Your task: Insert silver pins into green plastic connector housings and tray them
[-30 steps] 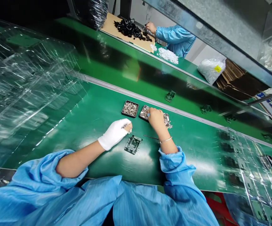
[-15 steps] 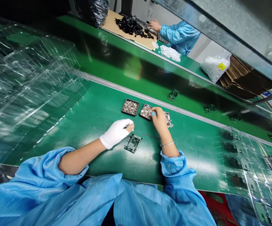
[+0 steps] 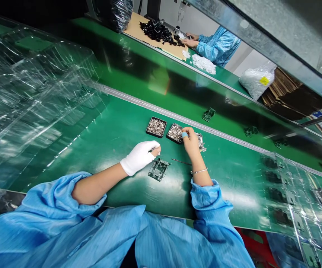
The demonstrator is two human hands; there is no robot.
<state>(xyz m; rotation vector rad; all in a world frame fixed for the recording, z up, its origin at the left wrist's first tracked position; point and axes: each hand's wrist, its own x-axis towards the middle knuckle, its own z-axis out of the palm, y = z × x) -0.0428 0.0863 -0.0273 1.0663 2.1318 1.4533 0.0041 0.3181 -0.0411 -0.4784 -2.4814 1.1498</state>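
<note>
My left hand (image 3: 142, 156), in a white glove with bare fingertips, hovers at the upper left of a green circuit board (image 3: 159, 169) lying on the bench. Its thumb and fingers are pinched together; whatever they may hold is hidden. My right hand (image 3: 191, 142), with a blue wrap on one finger, is at the right edge of a small black tray (image 3: 174, 133) full of shiny metal parts. Those fingers are curled closed, and I cannot make out anything in them. Left of it stands a second black tray (image 3: 156, 127) of similar parts. A thin dark rod (image 3: 179, 161) lies below my right hand.
More metal pieces (image 3: 200, 142) lie right of my right hand. Beyond a metal rail (image 3: 138, 105), several boards, one nearest (image 3: 209, 114), rest on a green strip. Clear plastic trays (image 3: 38, 93) are stacked at left; others (image 3: 292, 197) stand right. A co-worker's hands (image 3: 191, 40) are across.
Both my hands stay nearly in place, the right still at the tray's edge. The view has shifted slightly. Across the bench, the co-worker's hands have moved lower and a second hand shows.
</note>
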